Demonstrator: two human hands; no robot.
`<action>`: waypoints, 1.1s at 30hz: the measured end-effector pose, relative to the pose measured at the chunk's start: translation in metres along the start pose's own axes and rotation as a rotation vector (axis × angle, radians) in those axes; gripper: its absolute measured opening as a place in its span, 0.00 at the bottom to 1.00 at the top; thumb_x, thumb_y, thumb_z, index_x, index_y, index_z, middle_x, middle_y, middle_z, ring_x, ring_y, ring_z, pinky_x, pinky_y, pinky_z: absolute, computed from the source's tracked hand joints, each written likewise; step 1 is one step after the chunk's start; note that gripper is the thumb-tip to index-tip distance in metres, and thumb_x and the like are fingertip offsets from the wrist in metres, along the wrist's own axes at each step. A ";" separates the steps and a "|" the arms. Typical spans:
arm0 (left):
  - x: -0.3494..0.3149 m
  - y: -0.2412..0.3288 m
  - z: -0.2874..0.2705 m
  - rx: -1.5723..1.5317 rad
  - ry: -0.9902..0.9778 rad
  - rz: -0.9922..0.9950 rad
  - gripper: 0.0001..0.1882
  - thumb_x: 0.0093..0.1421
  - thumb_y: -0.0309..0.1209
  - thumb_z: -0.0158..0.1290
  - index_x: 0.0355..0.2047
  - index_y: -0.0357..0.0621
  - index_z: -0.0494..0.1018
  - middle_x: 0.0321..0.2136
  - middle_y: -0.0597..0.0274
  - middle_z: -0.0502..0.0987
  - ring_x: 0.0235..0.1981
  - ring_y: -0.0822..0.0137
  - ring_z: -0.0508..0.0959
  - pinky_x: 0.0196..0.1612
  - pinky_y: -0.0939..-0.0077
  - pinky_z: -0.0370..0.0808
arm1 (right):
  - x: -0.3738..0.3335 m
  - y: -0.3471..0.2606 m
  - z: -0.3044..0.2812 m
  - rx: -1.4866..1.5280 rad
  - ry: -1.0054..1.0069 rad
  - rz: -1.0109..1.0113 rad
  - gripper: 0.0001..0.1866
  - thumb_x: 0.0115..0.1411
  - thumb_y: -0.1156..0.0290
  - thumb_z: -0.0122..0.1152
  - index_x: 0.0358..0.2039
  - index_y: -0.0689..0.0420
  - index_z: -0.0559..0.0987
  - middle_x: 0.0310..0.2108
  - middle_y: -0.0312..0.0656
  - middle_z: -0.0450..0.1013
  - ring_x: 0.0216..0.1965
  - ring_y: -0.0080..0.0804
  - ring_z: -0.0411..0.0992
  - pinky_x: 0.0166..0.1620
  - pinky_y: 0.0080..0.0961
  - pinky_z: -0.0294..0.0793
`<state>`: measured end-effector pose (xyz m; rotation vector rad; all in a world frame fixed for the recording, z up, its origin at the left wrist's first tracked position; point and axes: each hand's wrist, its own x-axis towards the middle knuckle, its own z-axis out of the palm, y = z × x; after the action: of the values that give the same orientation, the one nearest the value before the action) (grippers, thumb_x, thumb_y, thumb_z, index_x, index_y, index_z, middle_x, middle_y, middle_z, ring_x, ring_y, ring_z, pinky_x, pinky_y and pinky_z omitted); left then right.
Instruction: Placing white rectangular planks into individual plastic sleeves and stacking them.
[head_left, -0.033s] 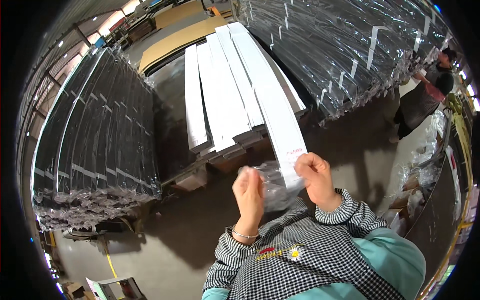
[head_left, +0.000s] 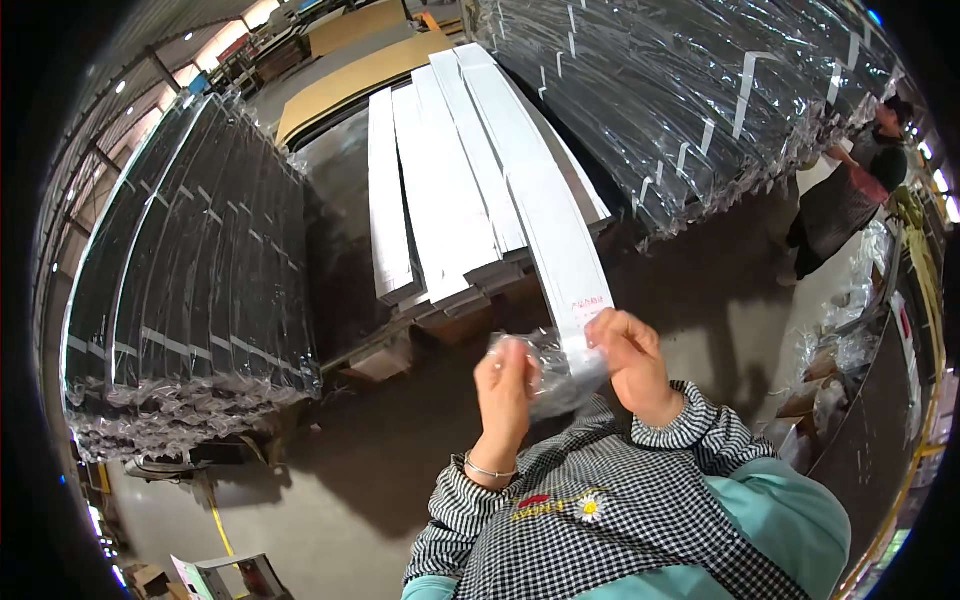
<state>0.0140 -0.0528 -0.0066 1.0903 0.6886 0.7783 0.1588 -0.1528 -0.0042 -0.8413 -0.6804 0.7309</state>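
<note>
A long white strip-shaped board point(head_left: 550, 215) reaches toward me from the stack, its near end between my hands. Clear plastic film point(head_left: 550, 385) bunches around that end. My left hand point(head_left: 505, 385) is closed on the film, left of the board. At the board's right edge my right hand point(head_left: 635, 365) has its fingers pinched together, also on the film; I cannot make out exactly how much of the board it touches. Several more white boards point(head_left: 445, 200) lie side by side beyond, their near ends uneven.
Dark panels wrapped in clear plastic point(head_left: 200, 270) stand in a row at left. A tall stack of similar wrapped panels point(head_left: 690, 100) rises at right. Brown sheets point(head_left: 360, 80) lie behind the white boards. Another person point(head_left: 850, 200) stands at far right, near crumpled plastic point(head_left: 850, 310).
My left hand has shifted slightly right, and my right hand slightly left, so they are a little closer together. The film between them has changed shape.
</note>
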 end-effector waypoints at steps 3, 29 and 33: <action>-0.009 -0.032 -0.001 -0.066 -0.193 -0.086 0.14 0.73 0.38 0.45 0.31 0.44 0.70 0.30 0.69 0.75 0.27 0.83 0.65 0.31 0.86 0.64 | -0.022 -0.005 -0.004 0.412 -0.187 0.315 0.17 0.69 0.65 0.54 0.23 0.54 0.68 0.27 0.38 0.69 0.36 0.30 0.65 0.45 0.29 0.64; 0.068 -0.095 -0.055 0.201 -0.446 -0.084 0.07 0.67 0.26 0.52 0.32 0.37 0.75 0.32 0.67 0.72 0.32 0.77 0.69 0.36 0.81 0.69 | -0.012 0.075 -0.098 -0.696 0.314 0.030 0.04 0.56 0.84 0.55 0.33 0.65 0.75 0.31 0.40 0.75 0.35 0.26 0.74 0.38 0.25 0.73; 0.084 -0.124 -0.071 0.692 -0.673 0.173 0.05 0.59 0.23 0.59 0.36 0.38 0.75 0.33 0.60 0.76 0.36 0.65 0.78 0.39 0.72 0.75 | 0.003 0.104 -0.133 -1.102 0.178 -0.191 0.06 0.59 0.83 0.56 0.37 0.63 0.76 0.36 0.49 0.76 0.38 0.46 0.77 0.41 0.30 0.75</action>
<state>0.0292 0.0201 -0.1553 1.9389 0.2755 0.2571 0.2329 -0.1561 -0.1561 -1.7832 -0.9889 0.0404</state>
